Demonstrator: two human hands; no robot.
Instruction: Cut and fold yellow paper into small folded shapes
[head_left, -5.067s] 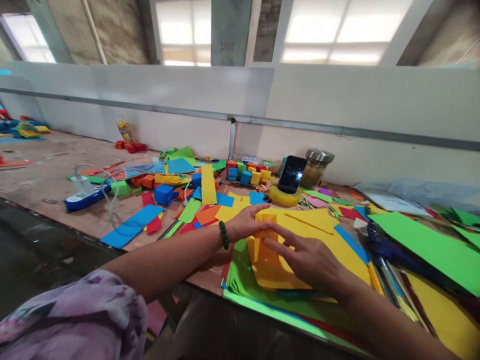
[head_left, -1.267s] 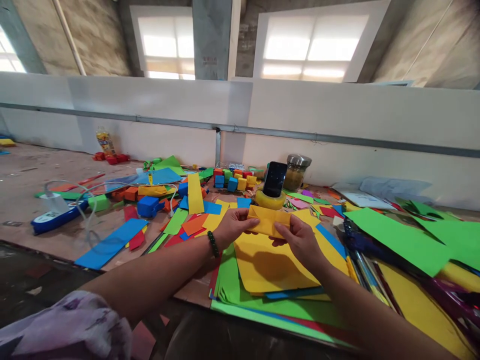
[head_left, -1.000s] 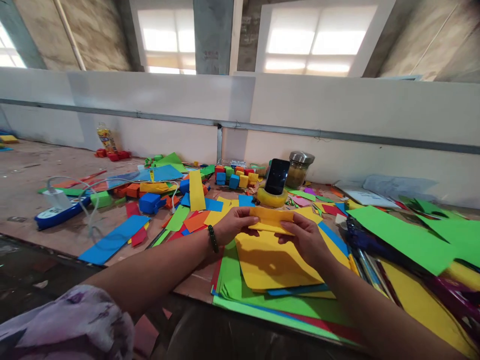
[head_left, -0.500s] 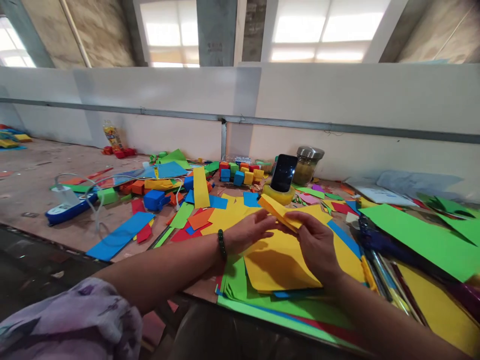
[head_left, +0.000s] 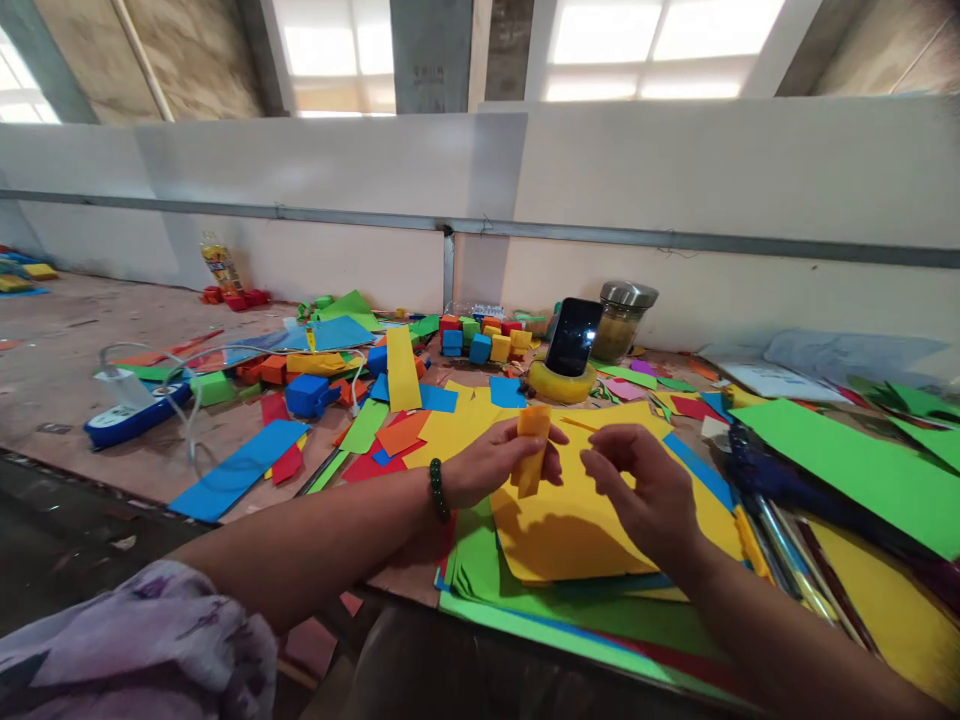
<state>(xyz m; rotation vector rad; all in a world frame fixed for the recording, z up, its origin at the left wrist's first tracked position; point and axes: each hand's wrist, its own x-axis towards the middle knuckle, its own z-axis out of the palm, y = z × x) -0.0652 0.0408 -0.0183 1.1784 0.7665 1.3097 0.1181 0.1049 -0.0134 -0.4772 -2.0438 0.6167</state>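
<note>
My left hand (head_left: 499,462), with a dark bead bracelet at the wrist, grips a folded yellow strip (head_left: 531,452) that stands nearly upright. Just to the right, my right hand (head_left: 641,485) is apart from the strip, its fingers curled and a gap between thumb and fingertips, nothing visible in it. Beneath both hands lies a yellow sheet (head_left: 570,540) on top of green sheets (head_left: 480,570).
A phone (head_left: 574,338) leans on a yellow roll (head_left: 561,384) beside a lidded glass jar (head_left: 624,320). Small coloured cubes (head_left: 480,348) stand behind the sheets. At left are a power strip (head_left: 139,415) and a blue strip (head_left: 229,470); at right, a green sheet (head_left: 855,470).
The yellow strip has turned from slanting to nearly upright and is now in my left hand alone. My right hand has let go of it and moved a little right. The view has shifted slightly.
</note>
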